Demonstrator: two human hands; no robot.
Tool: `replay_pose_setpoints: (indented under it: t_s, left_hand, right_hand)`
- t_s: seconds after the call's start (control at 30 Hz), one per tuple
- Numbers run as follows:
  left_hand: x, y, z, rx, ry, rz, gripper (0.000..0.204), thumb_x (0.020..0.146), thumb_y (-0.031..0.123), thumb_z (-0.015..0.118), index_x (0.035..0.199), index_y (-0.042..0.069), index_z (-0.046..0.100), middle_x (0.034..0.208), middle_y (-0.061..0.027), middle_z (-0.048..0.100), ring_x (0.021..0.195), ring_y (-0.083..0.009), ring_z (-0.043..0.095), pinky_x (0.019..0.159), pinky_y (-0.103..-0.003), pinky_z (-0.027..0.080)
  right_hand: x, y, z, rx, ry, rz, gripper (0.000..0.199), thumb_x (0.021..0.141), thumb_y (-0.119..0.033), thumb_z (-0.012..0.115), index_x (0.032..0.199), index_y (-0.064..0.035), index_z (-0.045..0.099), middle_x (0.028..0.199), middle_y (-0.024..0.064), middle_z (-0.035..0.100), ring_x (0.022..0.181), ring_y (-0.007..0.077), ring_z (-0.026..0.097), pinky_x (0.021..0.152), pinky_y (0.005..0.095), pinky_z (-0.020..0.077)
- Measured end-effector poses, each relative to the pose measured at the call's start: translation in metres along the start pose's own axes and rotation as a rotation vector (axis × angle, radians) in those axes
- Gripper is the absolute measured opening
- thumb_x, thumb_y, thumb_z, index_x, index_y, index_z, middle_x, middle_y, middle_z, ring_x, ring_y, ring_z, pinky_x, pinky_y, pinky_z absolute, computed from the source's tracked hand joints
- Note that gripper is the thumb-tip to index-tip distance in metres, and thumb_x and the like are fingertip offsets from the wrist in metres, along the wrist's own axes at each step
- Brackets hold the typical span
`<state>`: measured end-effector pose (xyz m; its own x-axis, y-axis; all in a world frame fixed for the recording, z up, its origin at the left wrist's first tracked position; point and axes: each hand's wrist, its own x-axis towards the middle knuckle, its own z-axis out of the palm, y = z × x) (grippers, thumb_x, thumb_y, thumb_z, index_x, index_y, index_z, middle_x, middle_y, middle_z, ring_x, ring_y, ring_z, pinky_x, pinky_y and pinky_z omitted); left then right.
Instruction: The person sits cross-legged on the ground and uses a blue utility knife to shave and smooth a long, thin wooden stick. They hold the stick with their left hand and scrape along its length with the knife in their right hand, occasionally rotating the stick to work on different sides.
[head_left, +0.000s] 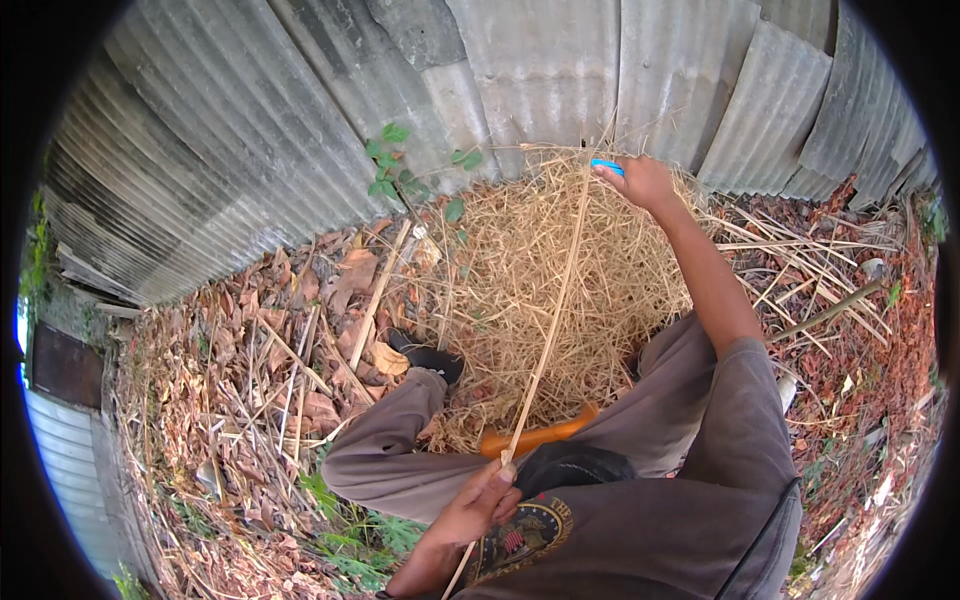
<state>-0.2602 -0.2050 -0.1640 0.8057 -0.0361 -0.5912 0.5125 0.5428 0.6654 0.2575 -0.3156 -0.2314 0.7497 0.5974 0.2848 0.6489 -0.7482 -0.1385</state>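
Grey corrugated metal sheets walled the ground from 10 to 2 o'clock, with dry brown leaves littering the earth around 8 o'clock. Just off centre, toward 1 o'clock, lay a heap of thin, straw-coloured shavings, and a long, narrow, pale tan strip ran over it from 6 o'clock up toward 1.

At 6 o'clock the left hand was pinched on the strip, thumb against fingers, a thin tail trailing below it. Toward 2 o'clock the right hand was clamped around a bright blue handled tool beside the strip's far end; whether an edge touched it could not be told. At 5 o'clock a curved orange object lay by the folded legs.

Judging by the shavings, this looked like trimming. Good work probably called for a firm pinch, a taut and untwisted strip, even pressure at a shallow angle, and the left fingers and legs well outside the tool's path.
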Motion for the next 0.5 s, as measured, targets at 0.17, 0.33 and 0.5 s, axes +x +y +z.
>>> replay_pose_setpoints:
  t_s: [0.17,0.33,0.5]
  left_hand:
    - [-0.023,-0.022,0.002,0.155,-0.115,-0.045,0.014,0.105,0.025,0.038,0.103,0.012,0.045,0.06,0.004,0.03,0.053,-0.0069,0.029,0.05,-0.022,0.026]
    - [-0.025,-0.01,-0.014,0.052,0.285,-0.082,0.016,0.104,0.024,0.039,0.096,0.011,0.043,0.057,0.0033,0.03,0.049,-0.0073,0.029,0.046,-0.023,0.025]
    - [0.012,0.026,-0.028,0.08,0.223,0.164,0.018,0.104,0.026,0.04,0.095,0.011,0.043,0.055,0.0035,0.031,0.045,-0.0069,0.029,0.044,-0.022,0.028]
  right_hand:
    - [0.013,0.056,0.013,0.126,-0.113,0.677,0.083,0.088,-0.074,0.03,0.103,-0.002,0.068,0.099,0.0244,0.068,0.097,0.0409,0.065,0.083,0.0496,0.0498]
    - [-0.026,0.13,0.012,0.154,-0.025,0.839,0.091,0.086,-0.076,0.03,0.115,0.0039,0.062,0.117,0.0288,0.061,0.114,0.0409,0.057,0.097,0.0502,0.0431]
    - [-0.01,0.072,0.007,0.173,-0.201,0.583,0.092,0.084,-0.079,0.031,0.102,0.0025,0.068,0.108,0.0288,0.064,0.105,0.0403,0.062,0.091,0.0492,0.0452]
